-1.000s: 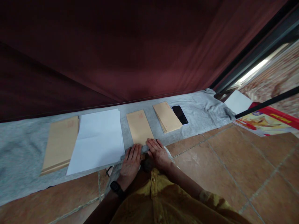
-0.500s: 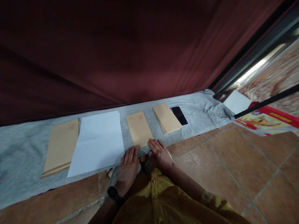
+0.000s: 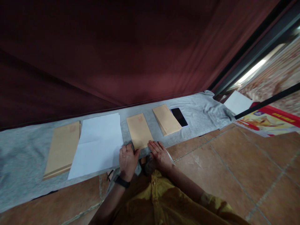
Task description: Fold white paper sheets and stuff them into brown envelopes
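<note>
A brown paper envelope (image 3: pixel 140 129) with a small red printed mark lies flat in front of me on the grey cloth. At its lower left corner is my left hand (image 3: pixel 128 160), fingers bent and thumb spread along the envelope's bottom edge; it is not closed round anything I can see. My right hand (image 3: pixel 160 155) lies open, its fingertips on the envelope's lower right corner. Left of the envelope is a stack of white paper (image 3: pixel 98 142), its right edge close to my left fingers. A dark band is on my left wrist.
A stack of brown envelopes (image 3: pixel 62 147) lies at the far left. Another envelope stack (image 3: pixel 167 120) sits to the right, beside a phone (image 3: pixel 179 117). The grey cloth (image 3: pixel 201 109) covers a narrow surface against a dark red curtain (image 3: pixel 131 62). Printed packaging (image 3: pixel 267 120) is at the right.
My left hand has shifted slightly left, its fingers now bent rather than stretched out, with the thumb spread to the right. My right hand stays at the envelope's corner.
</note>
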A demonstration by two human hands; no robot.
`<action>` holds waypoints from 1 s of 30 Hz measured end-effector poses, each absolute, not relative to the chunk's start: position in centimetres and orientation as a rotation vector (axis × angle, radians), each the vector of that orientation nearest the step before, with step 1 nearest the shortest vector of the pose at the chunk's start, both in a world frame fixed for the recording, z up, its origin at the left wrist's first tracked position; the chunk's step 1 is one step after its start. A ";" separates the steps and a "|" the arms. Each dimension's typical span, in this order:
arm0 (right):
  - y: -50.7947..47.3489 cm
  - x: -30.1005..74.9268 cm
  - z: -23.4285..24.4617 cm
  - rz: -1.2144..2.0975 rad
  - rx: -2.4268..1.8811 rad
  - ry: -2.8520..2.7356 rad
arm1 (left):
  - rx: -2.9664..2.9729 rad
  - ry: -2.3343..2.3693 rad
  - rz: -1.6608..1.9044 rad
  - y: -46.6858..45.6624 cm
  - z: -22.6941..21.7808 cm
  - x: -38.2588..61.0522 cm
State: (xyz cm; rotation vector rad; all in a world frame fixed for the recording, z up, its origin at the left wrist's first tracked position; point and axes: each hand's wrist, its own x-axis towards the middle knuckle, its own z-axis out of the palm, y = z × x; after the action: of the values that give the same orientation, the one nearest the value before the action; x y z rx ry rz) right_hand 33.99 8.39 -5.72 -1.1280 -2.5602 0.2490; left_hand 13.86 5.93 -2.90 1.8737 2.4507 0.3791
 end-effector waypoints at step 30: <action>8.5 34.1 -6.4 0.283 -1.101 -2.556 | 1.485 2.408 0.237 8.0 -1.7 14.0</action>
State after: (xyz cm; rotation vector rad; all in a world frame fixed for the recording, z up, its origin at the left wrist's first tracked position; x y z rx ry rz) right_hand 34.12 8.48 -6.37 -1.1013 -2.5556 0.2827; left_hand 14.00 7.98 -1.73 1.4849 2.4082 0.2367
